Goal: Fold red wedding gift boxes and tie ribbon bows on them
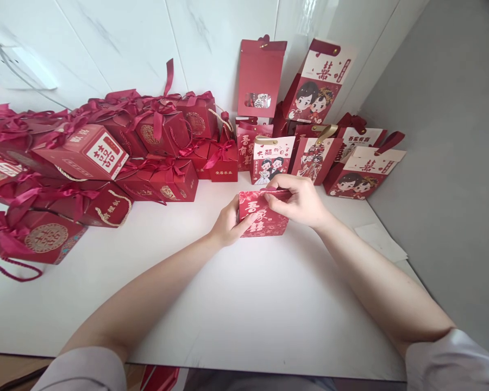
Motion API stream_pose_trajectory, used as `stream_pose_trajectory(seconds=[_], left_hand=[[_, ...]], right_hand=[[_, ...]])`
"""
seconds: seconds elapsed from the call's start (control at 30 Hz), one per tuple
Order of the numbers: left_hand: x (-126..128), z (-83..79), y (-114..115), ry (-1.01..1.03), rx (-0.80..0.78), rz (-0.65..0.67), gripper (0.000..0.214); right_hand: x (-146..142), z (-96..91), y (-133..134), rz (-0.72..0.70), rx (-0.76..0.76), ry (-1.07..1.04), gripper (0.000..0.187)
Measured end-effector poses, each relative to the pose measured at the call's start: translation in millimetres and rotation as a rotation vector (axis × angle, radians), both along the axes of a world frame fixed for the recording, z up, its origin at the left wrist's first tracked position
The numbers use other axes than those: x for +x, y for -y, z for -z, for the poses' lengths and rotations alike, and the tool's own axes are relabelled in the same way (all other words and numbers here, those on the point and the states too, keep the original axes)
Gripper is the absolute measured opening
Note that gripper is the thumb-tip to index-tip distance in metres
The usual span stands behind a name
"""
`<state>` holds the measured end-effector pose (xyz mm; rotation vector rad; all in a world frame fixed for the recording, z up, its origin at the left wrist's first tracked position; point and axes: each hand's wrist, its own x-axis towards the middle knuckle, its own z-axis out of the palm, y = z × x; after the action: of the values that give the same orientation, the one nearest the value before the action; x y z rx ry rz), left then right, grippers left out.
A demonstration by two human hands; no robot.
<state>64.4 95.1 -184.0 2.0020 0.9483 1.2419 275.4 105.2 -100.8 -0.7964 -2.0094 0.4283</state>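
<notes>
A red paper gift box (264,224) with white characters stands upright near the middle of the white table. My left hand (230,224) grips its left side, the thumb lying across the front. At the top edge, my right hand (296,200) pinches the box's upper rim or flap between thumb and fingers. A bit of dark red ribbon shows beside those fingertips. Just behind the box stands a white-topped gift box (272,155) with a cartoon couple on it.
Many red boxes with ribbon bows (158,133) are piled at the left and back. Several upright gift boxes (313,81) stand stacked against the wall at the right. White paper sheets (381,241) lie by the grey partition (444,163). The white table (212,315) ends close to me.
</notes>
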Motion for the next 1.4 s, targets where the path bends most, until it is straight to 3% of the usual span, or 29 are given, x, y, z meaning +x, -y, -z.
stream_pose_trajectory(seconds=[0.1, 0.2, 0.3, 0.5, 0.9, 1.07, 1.23, 1.3, 1.4], left_hand=[[0.5, -0.1, 0.2, 0.01, -0.004, 0.008, 0.039], [0.4, -0.2, 0.4, 0.019, -0.026, 0.01, 0.039], [0.3, -1.3, 0.7, 0.026, -0.057, 0.0, 0.038], [2.0, -5.2, 2.7, 0.076, -0.136, 0.035, 0.041], [0.1, -3.9, 1.4, 0.047, -0.112, 0.038, 0.041], [0.5, -0.3, -1.4, 0.105, -0.158, 0.026, 0.042], [3.2, -1.9, -6.6, 0.378, -0.403, -0.002, 0.05], [3.7, -3.4, -9.4, 0.451, -0.498, 0.018, 0.054], [3.3, -3.4, -13.2, 0.472, -0.565, 0.053, 0.057]], right_hand=[[-0.6, -2.3, 1.0, 0.025, -0.015, -0.005, 0.014], [6.9, -11.1, 1.1, -0.036, -0.117, 0.074, 0.014], [22.7, -24.2, 0.5, -0.089, -0.172, 0.219, 0.018], [55.6, -45.1, -0.1, -0.063, -0.23, 0.365, 0.024], [66.0, -41.7, -7.0, -0.129, -0.444, 0.25, 0.029], [65.2, -43.1, -6.6, -0.102, -0.359, 0.313, 0.032], [53.4, -57.7, 11.2, 0.109, -0.204, 0.176, 0.027], [40.9, -66.9, 28.2, 0.02, -0.228, 0.001, 0.021], [17.1, -78.3, 63.6, -0.424, -0.232, -0.206, 0.01]])
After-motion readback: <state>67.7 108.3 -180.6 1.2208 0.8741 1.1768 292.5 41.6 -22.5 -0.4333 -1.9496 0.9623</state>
